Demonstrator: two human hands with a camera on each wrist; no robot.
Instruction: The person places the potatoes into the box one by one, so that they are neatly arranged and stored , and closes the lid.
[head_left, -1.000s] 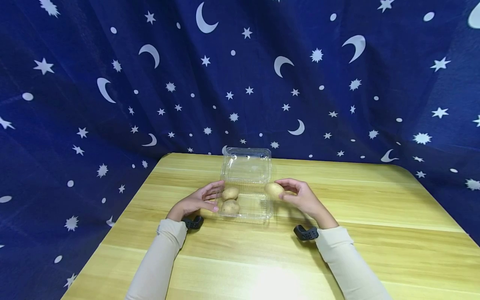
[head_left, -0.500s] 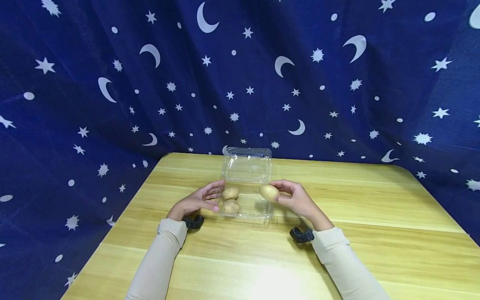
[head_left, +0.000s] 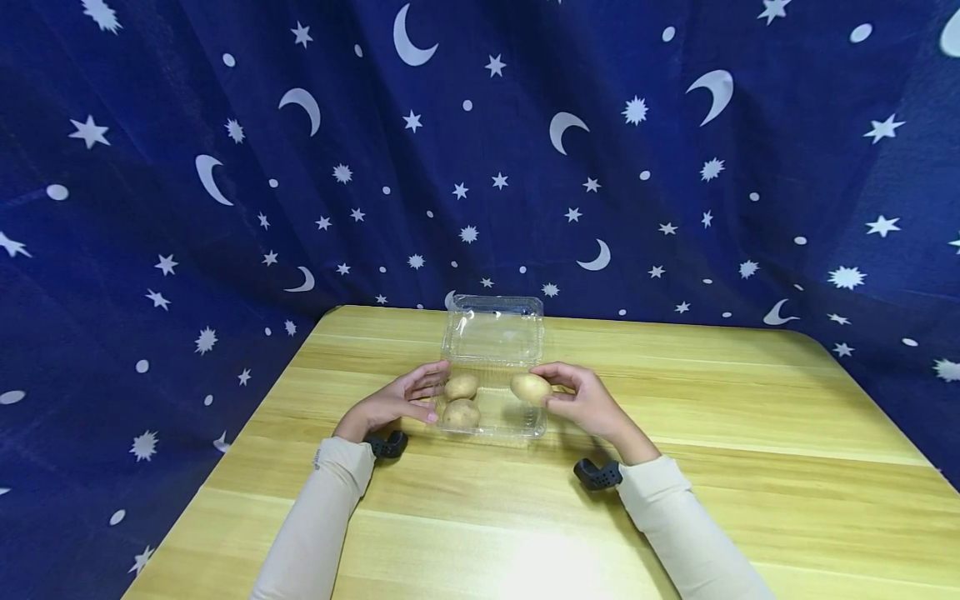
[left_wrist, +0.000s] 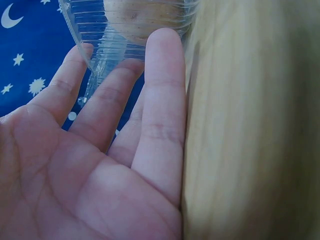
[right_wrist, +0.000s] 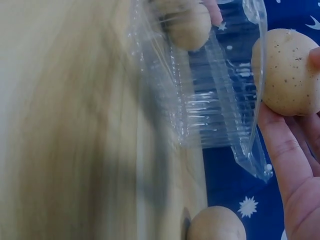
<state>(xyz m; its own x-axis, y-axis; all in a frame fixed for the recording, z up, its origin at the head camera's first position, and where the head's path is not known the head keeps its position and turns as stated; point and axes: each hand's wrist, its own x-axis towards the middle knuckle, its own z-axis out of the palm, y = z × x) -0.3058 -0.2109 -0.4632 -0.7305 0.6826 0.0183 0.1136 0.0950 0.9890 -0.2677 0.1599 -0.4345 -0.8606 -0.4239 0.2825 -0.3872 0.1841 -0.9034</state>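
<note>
A clear plastic clamshell box (head_left: pixel 498 415) lies on the table with its lid (head_left: pixel 493 333) raised at the back. Two potatoes sit in its left half, a rear potato (head_left: pixel 461 386) and a front potato (head_left: pixel 461 413). My left hand (head_left: pixel 393 402) rests against the box's left side, its fingers (left_wrist: pixel 164 90) extended along the ribbed wall. Between thumb and fingers, my right hand (head_left: pixel 588 407) holds a third potato (head_left: pixel 529 388) over the right end of the box. Dark specks dot that held potato (right_wrist: pixel 287 72) in the right wrist view.
Another potato (right_wrist: pixel 217 225) lies on the wooden table (head_left: pixel 480 517) at the bottom of the right wrist view; the head view does not show it. A dark blue curtain (head_left: pixel 480 150) with moons and stars hangs behind the table's back edge.
My right hand has moved left with its potato, from the right rim of the box to over its inside. The left hand and the box have stayed put.
</note>
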